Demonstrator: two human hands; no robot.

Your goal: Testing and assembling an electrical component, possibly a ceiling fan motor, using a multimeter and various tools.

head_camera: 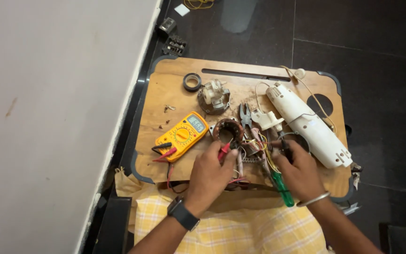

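Observation:
My left hand (210, 176) pinches a red meter probe (224, 150) and holds its tip against the wires beside a round copper-wound motor stator (228, 130). My right hand (300, 170) grips a black meter probe (285, 149) at a tangle of coloured wires (258, 149). A green-handled screwdriver (282, 189) lies under my right hand. The yellow multimeter (182, 136) sits to the left of the stator, its red and black leads running towards my hands.
All of this rests on a small wooden lap table (165, 94). On it also lie a white appliance housing (306, 124) at the right, pliers (245, 115), a roll of black tape (192, 82) and a metal motor part (214, 96). White wall at the left, dark floor beyond.

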